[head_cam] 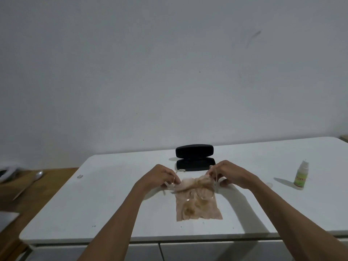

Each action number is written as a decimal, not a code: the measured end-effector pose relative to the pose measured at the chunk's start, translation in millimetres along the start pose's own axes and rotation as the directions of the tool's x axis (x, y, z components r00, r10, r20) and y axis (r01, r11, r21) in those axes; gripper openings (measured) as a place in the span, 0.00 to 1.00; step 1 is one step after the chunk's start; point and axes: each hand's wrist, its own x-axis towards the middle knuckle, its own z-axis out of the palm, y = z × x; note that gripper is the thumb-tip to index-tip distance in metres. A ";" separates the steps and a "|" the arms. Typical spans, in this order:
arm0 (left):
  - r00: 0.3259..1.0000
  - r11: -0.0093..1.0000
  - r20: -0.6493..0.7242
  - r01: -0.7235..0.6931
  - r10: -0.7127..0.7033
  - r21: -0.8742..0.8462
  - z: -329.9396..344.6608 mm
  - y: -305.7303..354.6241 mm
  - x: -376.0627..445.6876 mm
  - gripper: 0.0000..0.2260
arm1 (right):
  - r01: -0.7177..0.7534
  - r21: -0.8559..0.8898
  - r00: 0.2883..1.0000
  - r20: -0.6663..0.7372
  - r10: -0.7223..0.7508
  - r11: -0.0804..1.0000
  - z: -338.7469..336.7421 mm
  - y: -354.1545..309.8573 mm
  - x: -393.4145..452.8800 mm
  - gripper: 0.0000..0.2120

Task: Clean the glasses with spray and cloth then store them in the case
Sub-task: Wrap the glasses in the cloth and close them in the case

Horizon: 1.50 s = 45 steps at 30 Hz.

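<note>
Pinching the clear-framed glasses (195, 189) at either temple, the left hand (158, 176) and right hand (228, 174) hold them low over the beige cloth (197, 208), fingers closed on the thin arms. Behind the cloth sits the black case (194, 157), lid open. Well right of the cloth stands the spray bottle (301, 175).

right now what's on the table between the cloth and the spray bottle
Only the right hand and forearm cross that stretch in the head view; past them the table between cloth and spray bottle is bare apart from a small, unclear pale object.
</note>
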 end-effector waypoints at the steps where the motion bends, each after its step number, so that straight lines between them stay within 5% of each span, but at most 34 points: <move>1: 1.000 1.000 0.012 0.005 -0.005 0.002 1.1 -1.5 1.0 0.15 | -0.007 -0.037 1.000 0.017 0.008 0.999 1.3 -1.3 -0.2 0.15; 10: 0.999 0.999 -0.031 -0.025 0.024 -0.036 2.7 -9.0 3.6 0.17 | -0.029 -0.097 0.999 0.032 0.032 0.995 3.0 -3.6 0.8 0.15; 16: 0.978 0.996 -0.199 -0.071 0.058 -0.059 -3.6 -25.0 -6.2 0.16 | -0.004 0.036 0.987 -0.159 0.009 0.999 2.6 8.8 -6.8 0.13; 20: 0.983 0.998 -0.172 -0.056 0.060 0.030 -0.4 -26.9 -25.6 0.10 | -0.003 -0.029 0.964 -0.265 -0.005 1.000 3.6 18.9 -20.1 0.09; 30: 0.992 0.955 0.092 -0.113 0.091 0.273 23.9 -9.7 -68.0 0.07 | 0.061 -0.351 0.994 -0.068 -0.090 0.934 21.5 13.0 -69.1 0.07; 34: 0.992 0.939 0.055 -0.124 0.113 0.320 35.1 -11.4 -78.8 0.08 | 0.071 -0.492 0.997 0.029 -0.065 0.867 31.9 12.6 -80.5 0.09; 45: 0.965 0.927 -0.159 -0.143 0.209 0.346 49.4 -22.1 -84.8 0.01 | 0.131 -0.580 0.976 -0.068 -0.208 0.804 41.7 18.3 -84.4 0.02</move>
